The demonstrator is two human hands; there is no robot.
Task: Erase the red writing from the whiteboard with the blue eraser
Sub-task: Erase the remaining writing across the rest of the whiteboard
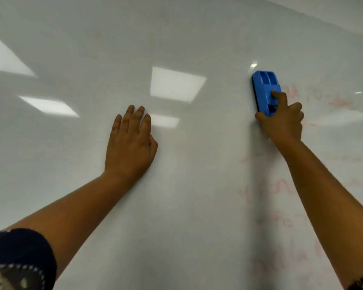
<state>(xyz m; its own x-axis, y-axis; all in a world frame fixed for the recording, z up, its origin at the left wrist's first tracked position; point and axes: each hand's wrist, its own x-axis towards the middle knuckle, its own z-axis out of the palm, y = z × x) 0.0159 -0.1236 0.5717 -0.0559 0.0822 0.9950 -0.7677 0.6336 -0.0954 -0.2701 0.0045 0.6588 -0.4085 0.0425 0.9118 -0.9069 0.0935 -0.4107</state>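
Observation:
A glossy whiteboard (176, 206) fills the view. My right hand (284, 120) grips the blue eraser (264, 85) and presses its dark felt side against the board at the upper right, long axis roughly upright. Faint red writing (342, 102) lies smeared just right of the eraser, and more pale red lines (266, 189) run down the board's right side beside my right forearm. My left hand (130, 143) rests flat on the board near the middle, fingers together and pointing up, holding nothing.
Bright ceiling-light reflections (176, 83) sit on the board's left and centre. The board's top edge (323, 19) slants across the upper right. The left half of the board shows only very faint pinkish traces.

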